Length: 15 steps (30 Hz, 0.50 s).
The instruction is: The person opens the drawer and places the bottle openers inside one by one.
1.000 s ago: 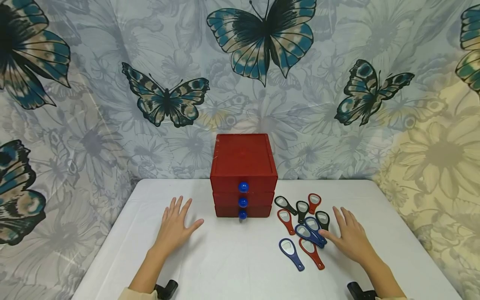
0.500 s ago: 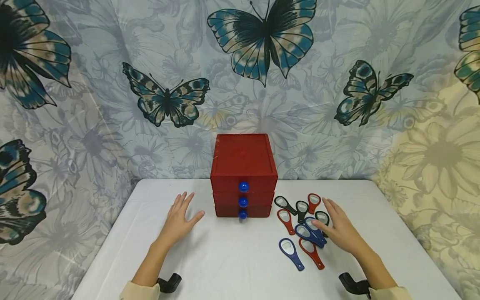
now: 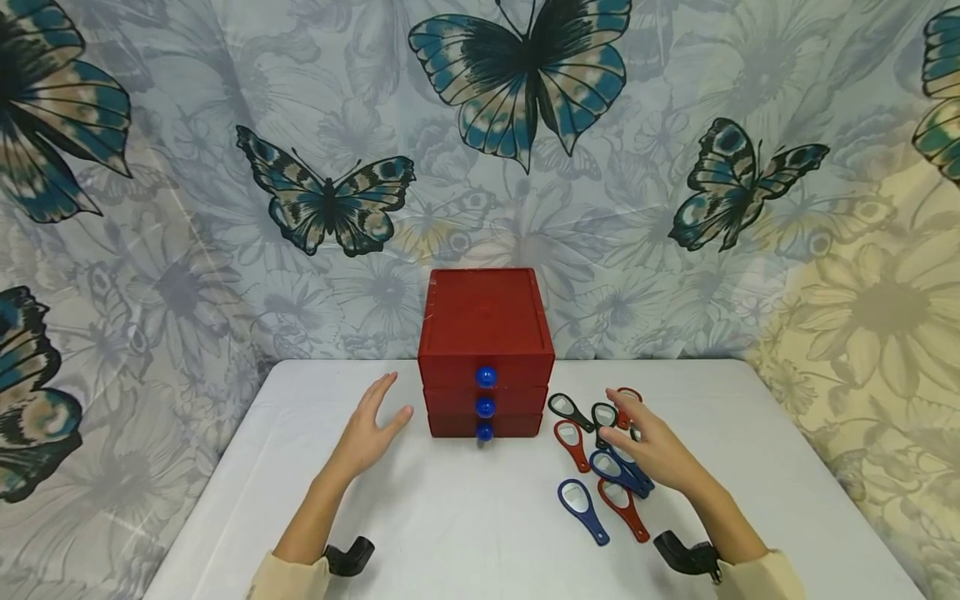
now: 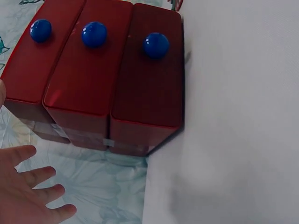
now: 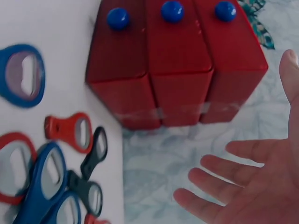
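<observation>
A red cabinet of 3 drawers [image 3: 486, 312] with round blue knobs stands at the back of the table, its drawers closed. To its right lies a loose group of handled ovals with clear panes, like small magnifying glasses, in black [image 3: 568, 410], red [image 3: 572, 443] and blue [image 3: 582, 510]. My right hand [image 3: 656, 450] hovers over this group with fingers extended, hiding part of a black one and a red one. Left of the cabinet my left hand [image 3: 367, 437] is held up, fingers straight and thumb apart. Neither hand holds anything; the wrist views show both palms facing the cabinet.
The white-covered table [image 3: 465, 525] ends at a hanging cloth [image 3: 645, 308] printed with butterflies, close behind the cabinet. Each wrist carries a black camera mount, one on the left [image 3: 351, 557] and one on the right [image 3: 684, 553].
My right hand has moved left and up, from beside the group to over it. My left hand has shifted slightly right and up and turned its palm inward. The cabinet and handled ovals stay put.
</observation>
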Available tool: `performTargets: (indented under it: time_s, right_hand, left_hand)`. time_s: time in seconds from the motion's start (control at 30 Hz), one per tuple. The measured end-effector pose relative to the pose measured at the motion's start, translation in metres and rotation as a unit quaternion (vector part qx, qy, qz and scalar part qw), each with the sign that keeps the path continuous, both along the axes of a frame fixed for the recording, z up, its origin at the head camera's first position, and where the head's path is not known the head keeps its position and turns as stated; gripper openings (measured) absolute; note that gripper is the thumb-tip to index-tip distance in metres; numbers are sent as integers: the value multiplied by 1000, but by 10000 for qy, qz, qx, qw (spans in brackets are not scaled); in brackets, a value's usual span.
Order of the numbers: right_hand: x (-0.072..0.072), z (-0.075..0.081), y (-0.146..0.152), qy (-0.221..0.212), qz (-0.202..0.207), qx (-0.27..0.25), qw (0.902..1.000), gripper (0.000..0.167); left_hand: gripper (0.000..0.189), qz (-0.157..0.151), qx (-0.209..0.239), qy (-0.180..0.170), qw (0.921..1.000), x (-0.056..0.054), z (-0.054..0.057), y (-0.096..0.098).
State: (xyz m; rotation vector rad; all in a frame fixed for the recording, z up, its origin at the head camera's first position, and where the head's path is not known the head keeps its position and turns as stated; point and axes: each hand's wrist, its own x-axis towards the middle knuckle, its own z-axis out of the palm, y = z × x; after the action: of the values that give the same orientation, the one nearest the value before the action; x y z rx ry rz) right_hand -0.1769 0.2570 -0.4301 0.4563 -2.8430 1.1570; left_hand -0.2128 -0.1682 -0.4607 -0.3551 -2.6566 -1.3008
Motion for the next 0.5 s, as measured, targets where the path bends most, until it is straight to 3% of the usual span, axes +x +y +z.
performTargets:
  time_s: [0.5]
  right_hand:
    - [-14, 18, -24, 77, 565, -732, 9957, 46]
  left_hand:
    - [60, -149, 777, 156, 9967, -8, 23, 15]
